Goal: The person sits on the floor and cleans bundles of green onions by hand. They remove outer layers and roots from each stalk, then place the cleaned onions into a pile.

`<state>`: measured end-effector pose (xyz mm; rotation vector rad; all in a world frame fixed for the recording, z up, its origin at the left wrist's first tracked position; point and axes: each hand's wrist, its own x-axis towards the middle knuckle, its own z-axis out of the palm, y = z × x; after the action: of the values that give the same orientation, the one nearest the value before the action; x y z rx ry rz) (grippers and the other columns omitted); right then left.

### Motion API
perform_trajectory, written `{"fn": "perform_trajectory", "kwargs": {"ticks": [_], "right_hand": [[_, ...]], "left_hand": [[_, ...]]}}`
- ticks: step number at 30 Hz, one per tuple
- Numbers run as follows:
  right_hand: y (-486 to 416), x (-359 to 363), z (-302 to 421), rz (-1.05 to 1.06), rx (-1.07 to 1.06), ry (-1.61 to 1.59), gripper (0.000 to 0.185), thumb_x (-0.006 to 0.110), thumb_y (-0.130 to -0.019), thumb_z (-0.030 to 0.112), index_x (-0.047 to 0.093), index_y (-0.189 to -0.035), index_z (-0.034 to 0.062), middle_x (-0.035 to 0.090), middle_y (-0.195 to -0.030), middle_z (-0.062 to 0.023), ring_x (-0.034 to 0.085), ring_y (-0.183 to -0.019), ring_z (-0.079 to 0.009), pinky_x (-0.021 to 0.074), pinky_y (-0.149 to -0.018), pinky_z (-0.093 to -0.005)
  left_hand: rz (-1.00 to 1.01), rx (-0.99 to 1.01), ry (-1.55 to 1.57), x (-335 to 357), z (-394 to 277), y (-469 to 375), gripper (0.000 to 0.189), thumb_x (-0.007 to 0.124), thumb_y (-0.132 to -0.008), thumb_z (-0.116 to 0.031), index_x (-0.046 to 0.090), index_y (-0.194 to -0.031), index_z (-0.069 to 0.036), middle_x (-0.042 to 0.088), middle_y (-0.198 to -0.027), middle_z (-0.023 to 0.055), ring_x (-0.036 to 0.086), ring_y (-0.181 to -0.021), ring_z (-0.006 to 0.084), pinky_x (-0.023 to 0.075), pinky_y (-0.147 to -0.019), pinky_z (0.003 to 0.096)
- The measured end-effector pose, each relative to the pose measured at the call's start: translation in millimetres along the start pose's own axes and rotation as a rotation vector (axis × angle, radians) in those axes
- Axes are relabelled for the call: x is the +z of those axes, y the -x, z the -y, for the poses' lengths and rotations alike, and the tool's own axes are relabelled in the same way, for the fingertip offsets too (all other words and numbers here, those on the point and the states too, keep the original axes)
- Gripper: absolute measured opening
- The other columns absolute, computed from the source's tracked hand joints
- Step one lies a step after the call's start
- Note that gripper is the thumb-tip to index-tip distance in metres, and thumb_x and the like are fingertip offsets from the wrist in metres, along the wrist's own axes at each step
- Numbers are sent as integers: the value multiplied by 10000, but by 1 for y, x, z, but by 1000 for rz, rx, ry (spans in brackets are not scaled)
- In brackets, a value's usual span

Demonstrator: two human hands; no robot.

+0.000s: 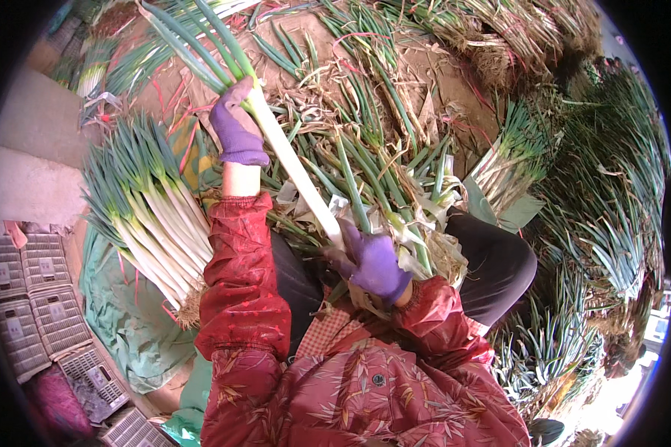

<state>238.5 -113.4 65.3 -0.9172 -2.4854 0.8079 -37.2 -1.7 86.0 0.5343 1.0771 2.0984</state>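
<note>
My left hand point(239, 125), in a purple glove, is closed around the upper part of a long green onion point(293, 162), just below where its green leaves fan out. At the onion's root end is my right hand point(374, 260), also purple-gloved, with its fingers closed on the white base; the roots themselves are hidden. Loose green leaves and peeled skins point(380, 184) lie in a heap under and beside the onion, over my lap. To the left of my left forearm rests a row of clean white-stemmed green onions point(159, 223), roots towards me.
Stacked plastic crates point(56, 318) stand at the lower left beside a green sheet point(128, 313). Unpeeled onions with dry roots point(497, 44) are piled at the upper right, and a large heap of green onions point(604, 167) fills the right side. Pink ties point(187, 146) lie about.
</note>
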Motion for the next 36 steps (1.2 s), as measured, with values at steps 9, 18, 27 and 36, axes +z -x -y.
{"fn": "perform_trajectory", "kwargs": {"ticks": [9, 18, 27, 36], "right_hand": [[-14, -30, 2, 1, -171, 300, 237, 601, -837, 249, 460, -739, 85, 434, -446, -73, 470, -360, -265, 360, -356, -365], [52, -69, 2, 49, 125, -113, 250, 644, -816, 262, 581, -896, 34, 569, -580, -103, 576, -486, -260, 456, -457, -357], [16, -42, 10, 505, -176, 233, 193, 563, -756, 179, 586, -930, 99, 570, -651, -73, 599, -569, -229, 437, -447, -360], [21, -71, -5, 317, 30, -100, 400, 659, -785, 315, 615, -1105, 80, 678, -888, -107, 670, -780, -227, 527, -638, -359]], "left_hand": [[194, -371, -201, 35, 14, 49, 255, 624, -841, -279, 596, -902, -33, 582, -632, 47, 474, -378, 102, 392, -331, 254], [113, -324, -153, 19, -10, 17, 320, 606, -849, -312, 562, -764, -6, 431, -434, 34, 419, -338, 158, 342, -329, 288], [128, -221, -117, -10, -16, 1, 342, 616, -852, -349, 567, -817, -12, 543, -608, 60, 458, -376, 126, 364, -322, 284], [455, -204, 258, -19, -14, -4, 431, 481, -924, -371, 561, -1070, 27, 553, -805, 52, 444, -444, 103, 379, -425, 255]]}}
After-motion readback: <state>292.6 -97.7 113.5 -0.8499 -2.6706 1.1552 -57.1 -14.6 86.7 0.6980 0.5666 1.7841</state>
